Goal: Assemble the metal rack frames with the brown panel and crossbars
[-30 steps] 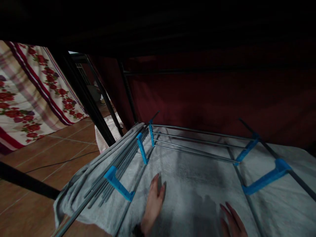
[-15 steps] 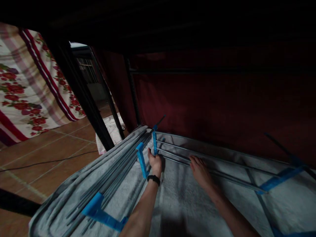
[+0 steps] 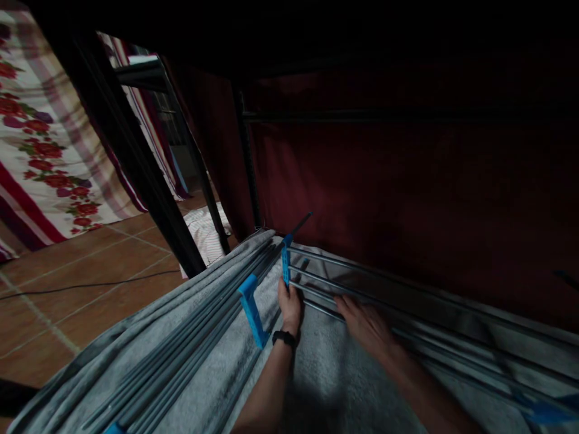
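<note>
My left hand point(image 3: 289, 304), with a black band on its wrist, is closed around the lower end of a blue plastic bracket point(image 3: 286, 259). Several thin grey metal rods point(image 3: 323, 277) run from that bracket toward the right, one above another. Over the lower rods lies my right hand point(image 3: 362, 322), its fingers curled together on one of them; the thumb is hidden. At the far right, a second blue bracket point(image 3: 552, 410) is dim and partly cut off by the frame. Left of my left hand, another blue bracket point(image 3: 253, 310) stands upright beside a bundle of loose rods point(image 3: 190, 337).
Grey fleece cloth point(image 3: 316, 361) lies under everything. A dark frame post point(image 3: 136, 157) rises at the left, and a dark red cloth point(image 3: 384, 193) hangs behind. Beyond are a tiled floor point(image 3: 136, 265) with a black cable point(image 3: 90, 288) and a flowered curtain point(image 3: 58, 144).
The view has shifted closer and turned slightly. My left hand stays at the bracket's lower end; my right hand has slid slightly left along the rods toward it.
</note>
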A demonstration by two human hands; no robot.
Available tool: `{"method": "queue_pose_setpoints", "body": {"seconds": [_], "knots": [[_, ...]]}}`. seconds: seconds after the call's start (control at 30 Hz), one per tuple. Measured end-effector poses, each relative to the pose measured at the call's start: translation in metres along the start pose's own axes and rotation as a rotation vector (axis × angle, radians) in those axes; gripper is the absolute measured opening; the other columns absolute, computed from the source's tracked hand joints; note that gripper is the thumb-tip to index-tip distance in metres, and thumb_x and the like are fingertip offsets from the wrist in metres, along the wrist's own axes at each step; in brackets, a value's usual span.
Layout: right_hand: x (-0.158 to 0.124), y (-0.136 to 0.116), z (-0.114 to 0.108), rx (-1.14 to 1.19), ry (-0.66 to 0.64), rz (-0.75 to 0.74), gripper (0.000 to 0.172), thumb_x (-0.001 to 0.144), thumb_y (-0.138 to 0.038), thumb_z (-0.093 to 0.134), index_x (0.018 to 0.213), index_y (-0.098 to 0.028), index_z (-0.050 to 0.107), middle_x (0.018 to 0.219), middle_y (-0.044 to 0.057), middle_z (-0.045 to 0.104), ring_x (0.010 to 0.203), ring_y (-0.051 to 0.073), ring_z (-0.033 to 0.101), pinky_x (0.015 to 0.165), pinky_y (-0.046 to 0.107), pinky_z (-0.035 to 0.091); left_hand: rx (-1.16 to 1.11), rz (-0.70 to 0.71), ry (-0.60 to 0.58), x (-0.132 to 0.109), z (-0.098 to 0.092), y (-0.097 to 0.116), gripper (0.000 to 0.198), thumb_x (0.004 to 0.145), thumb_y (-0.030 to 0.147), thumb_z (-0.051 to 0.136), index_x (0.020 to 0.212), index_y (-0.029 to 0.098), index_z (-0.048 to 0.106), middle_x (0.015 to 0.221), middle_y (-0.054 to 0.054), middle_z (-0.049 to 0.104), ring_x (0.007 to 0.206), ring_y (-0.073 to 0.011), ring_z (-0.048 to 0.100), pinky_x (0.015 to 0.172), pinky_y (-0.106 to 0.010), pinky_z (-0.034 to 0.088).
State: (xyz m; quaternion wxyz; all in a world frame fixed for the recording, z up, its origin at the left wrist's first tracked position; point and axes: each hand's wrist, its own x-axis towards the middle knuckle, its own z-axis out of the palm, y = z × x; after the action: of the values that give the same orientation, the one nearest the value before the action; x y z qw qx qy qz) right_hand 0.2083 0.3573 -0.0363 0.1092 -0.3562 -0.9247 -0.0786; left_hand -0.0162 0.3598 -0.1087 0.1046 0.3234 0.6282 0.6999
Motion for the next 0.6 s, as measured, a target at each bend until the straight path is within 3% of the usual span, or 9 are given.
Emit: {"method": "queue_pose_setpoints", "body": {"seconds": [0.3,0.6], "knots": [[0.009,-0.007,-0.015,-0.017,-0.118,0.06,0.035,0.099,-0.03,0.032,0.122,-0.021,0.057,0.102,0.011,0.07,0.084,0.022,0.065,0.07,0.031,0.042,0.12,0.058,0.05,-0.004,0.007,-0.007,0.011,0.09,0.023,0.042,0.089,0.019,0.052,0.084,-0.004,0.057,0.081,-0.0177,0.055,0.086,-0.037,0.047],[0.026,-0.004,-0.039,0.238,-0.344,0.128,0.036,0.099,-0.038,0.029,0.11,-0.024,0.06,0.095,0.007,0.071,0.089,0.02,0.066,0.071,0.028,0.04,0.099,0.058,0.086,-0.005,0.01,-0.014,0.01,0.088,0.024,0.043,0.09,0.02,0.052,0.086,-0.004,0.057,0.083,-0.0188,0.055,0.087,-0.037,0.045]]}}
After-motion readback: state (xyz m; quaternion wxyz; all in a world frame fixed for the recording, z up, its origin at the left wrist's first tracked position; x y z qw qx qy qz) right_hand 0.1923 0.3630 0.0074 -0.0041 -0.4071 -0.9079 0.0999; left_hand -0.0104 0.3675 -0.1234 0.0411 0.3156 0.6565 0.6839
